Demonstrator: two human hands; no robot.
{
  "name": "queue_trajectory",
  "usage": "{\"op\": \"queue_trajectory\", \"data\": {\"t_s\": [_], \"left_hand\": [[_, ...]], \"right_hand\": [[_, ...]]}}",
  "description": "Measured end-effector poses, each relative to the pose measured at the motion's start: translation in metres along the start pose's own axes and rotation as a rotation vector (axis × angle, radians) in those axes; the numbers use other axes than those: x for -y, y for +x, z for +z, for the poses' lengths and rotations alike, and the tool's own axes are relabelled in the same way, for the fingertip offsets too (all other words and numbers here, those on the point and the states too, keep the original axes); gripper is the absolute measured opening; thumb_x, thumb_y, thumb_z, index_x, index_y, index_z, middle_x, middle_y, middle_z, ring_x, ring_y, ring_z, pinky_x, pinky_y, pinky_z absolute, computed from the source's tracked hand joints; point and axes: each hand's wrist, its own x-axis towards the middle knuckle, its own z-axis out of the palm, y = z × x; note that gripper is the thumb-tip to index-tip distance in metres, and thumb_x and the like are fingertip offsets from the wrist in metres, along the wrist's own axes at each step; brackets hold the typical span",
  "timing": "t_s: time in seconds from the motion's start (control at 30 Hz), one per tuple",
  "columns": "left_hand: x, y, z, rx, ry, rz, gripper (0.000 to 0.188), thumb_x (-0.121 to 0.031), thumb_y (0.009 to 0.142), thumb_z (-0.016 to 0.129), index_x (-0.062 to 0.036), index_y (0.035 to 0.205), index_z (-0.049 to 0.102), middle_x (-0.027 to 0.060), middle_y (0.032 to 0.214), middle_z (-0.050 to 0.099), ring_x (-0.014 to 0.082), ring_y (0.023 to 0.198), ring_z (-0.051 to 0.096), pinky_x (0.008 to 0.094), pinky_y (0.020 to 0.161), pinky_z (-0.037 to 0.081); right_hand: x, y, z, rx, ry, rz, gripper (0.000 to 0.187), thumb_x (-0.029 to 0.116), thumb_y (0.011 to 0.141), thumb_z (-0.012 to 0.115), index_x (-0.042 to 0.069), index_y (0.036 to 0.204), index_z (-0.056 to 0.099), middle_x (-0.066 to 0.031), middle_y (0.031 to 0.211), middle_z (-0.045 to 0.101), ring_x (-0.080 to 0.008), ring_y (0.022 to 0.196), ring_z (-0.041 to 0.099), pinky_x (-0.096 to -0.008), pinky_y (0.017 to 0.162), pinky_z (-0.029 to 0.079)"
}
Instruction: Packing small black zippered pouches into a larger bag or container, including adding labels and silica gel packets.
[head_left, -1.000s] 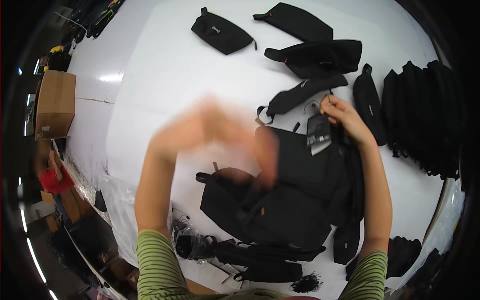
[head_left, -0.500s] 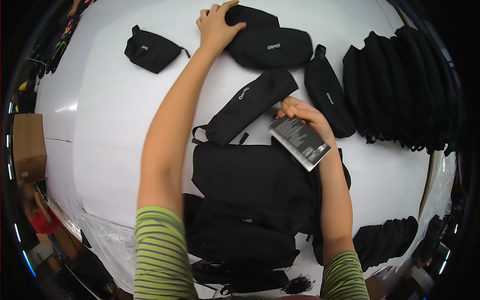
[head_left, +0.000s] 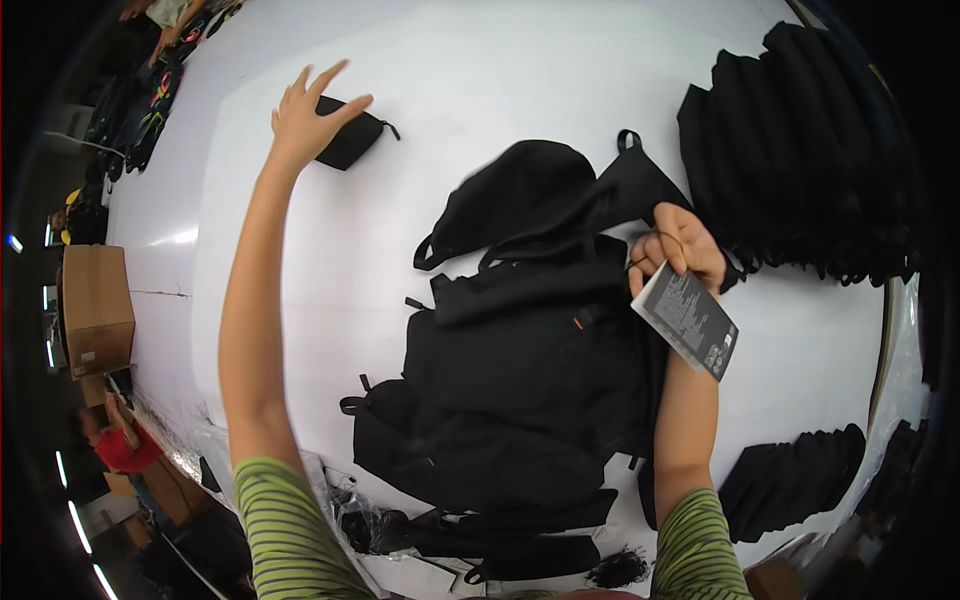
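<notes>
My left hand (head_left: 310, 120) is stretched out at the upper left with spread fingers, partly over a small black zip pouch (head_left: 354, 142). The hand covers that pouch's left side, and whether they touch I cannot tell. My right hand (head_left: 688, 248) is closed on the cord of a grey and white hang tag (head_left: 692, 322), which dangles below the fingers. Beside that hand lie a rounded black pouch (head_left: 530, 190) and a slimmer black pouch (head_left: 645, 185) with a loop. Below them is a heap of black fabric bags (head_left: 520, 360) with small orange tabs.
Rows of stacked black bags (head_left: 800, 160) stand at the right, with a smaller row (head_left: 795, 485) at the lower right. Clear plastic (head_left: 375, 525) and flat black pieces lie by the near edge. A cardboard box (head_left: 97, 310) and a person in red (head_left: 125, 450) are at the left.
My left hand has left the pouches at the top centre and moved left to the small pouch. Those pouches now lie nearer the heap. My right hand has shifted right with the tag.
</notes>
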Motion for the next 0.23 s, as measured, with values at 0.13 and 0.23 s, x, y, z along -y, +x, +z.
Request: {"op": "queue_trajectory", "data": {"t_s": [0.13,0.23], "left_hand": [[0.012,-0.008,0.089,0.165,0.072,-0.355,0.073,-0.071,0.066,0.056,-0.0312,0.127,0.05,0.0217,0.143,0.027,0.0469,0.13,0.022,0.0524,0.106,0.013],[0.013,-0.021,0.086,-0.01,-0.099,-0.203,0.049,-0.055,0.077,0.057,-0.0295,0.119,0.058,0.0178,0.139,0.036,0.0463,0.129,0.025,0.0532,0.105,0.016]], "right_hand": [[0.045,0.027,0.024,-0.048,-1.079,-0.15,0.025,0.029,0.084,0.057,0.005,0.08,0.05,0.0012,0.067,0.044,-0.0038,0.057,0.035,-0.0181,0.055,0.029],[0.084,0.081,-0.013,-0.194,-1.179,0.029,0.021,0.03,0.092,0.049,0.011,0.083,0.051,0.0101,0.067,0.037,-0.0013,0.061,0.032,-0.0189,0.062,0.028]]}}
